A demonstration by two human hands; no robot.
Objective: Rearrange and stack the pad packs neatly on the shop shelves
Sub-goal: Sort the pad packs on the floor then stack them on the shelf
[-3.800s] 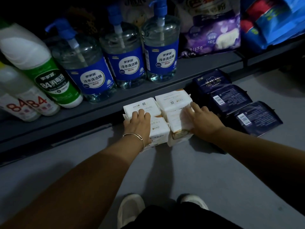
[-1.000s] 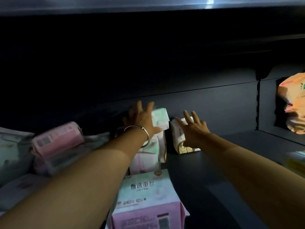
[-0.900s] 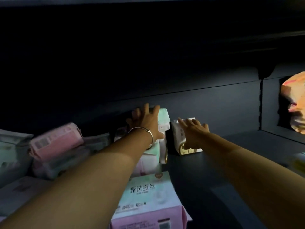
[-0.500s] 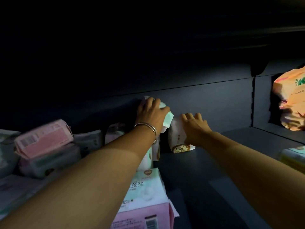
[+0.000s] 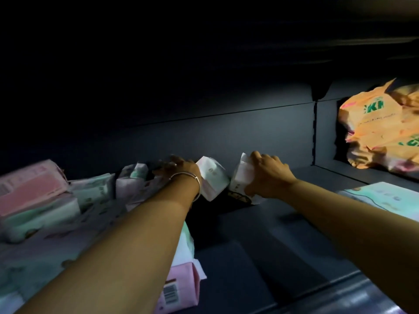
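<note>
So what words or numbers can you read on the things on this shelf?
"KN", in green letters, cut off by the picture's edge: on the orange bag at the right.
More green letters lower on that bag: cut off, unreadable.
Barcode on the pink pack at the front: its digits are too small to read.
Print on the white pack by the left hand, and on the white pack in the right hand: blurred, unreadable.
</note>
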